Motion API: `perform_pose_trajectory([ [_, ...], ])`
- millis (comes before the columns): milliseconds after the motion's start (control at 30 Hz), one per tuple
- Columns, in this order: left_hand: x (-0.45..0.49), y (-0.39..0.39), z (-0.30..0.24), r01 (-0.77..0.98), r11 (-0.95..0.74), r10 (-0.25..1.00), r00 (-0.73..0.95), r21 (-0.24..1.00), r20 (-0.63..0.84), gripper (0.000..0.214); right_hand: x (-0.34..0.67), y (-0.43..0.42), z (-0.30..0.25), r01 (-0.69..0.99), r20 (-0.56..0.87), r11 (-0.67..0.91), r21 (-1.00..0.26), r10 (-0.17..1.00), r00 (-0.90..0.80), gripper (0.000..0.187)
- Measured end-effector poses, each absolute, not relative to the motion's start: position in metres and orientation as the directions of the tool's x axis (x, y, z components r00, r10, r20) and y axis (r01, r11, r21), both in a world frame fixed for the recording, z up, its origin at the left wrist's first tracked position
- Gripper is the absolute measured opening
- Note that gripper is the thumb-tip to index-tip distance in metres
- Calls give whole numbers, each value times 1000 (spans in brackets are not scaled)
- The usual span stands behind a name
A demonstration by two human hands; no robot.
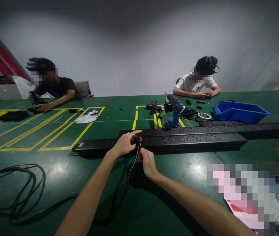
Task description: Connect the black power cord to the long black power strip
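Observation:
A long black power strip (191, 141) with rows of sockets lies across the table before me. Over its middle, my left hand (124, 144) is closed around a black plug (139, 140) at the socket face, its index finger stretched along the strip's top. Whether the pins sit fully in a socket is hidden. A black power cable (131, 168) runs from the plug down toward me, passing between my forearms. My right hand (148, 161) is curled just right of the cable, by the strip's front edge; what its fingertips hold, if anything, cannot be made out.
Behind lies a second power strip (259, 130). A blue drill (176, 109), tape roll (204, 116) and blue bin (240, 112) stand beyond. Coiled cable (35, 183) spreads at left. Two people (58, 90) (198, 83) sit across the table (63, 164). Papers (242, 211) lie at right.

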State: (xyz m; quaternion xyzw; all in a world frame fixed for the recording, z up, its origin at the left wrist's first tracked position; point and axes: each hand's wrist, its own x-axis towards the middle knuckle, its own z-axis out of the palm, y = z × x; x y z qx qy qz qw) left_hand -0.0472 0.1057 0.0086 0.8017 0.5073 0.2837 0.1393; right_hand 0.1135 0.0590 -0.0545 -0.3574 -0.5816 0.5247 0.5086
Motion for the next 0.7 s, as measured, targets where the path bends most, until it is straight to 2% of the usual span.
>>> perform_pose_trajectory([
  [167,-48,107,2,639,-445,895,310,627,320,82,120,64,-40,-28,356,356,-934,920,-165,40],
  [267,-50,109,-5,563,-438,899,290,700,329,85,125,71,-21,66,413,427,-902,896,-161,39],
  [400,-52,111,-12,516,-424,905,273,744,327,80,124,92,8,278,441,488,-828,871,-215,29],
  [533,-53,113,-14,485,-445,895,274,753,352,67,108,120,27,564,411,507,-652,861,-299,16],
  [633,-54,115,-18,469,-465,885,258,751,387,63,91,135,32,708,391,502,-497,858,-333,21],
  [700,-55,117,-21,472,-466,885,235,748,402,68,80,141,33,755,385,479,-447,865,-321,25],
])
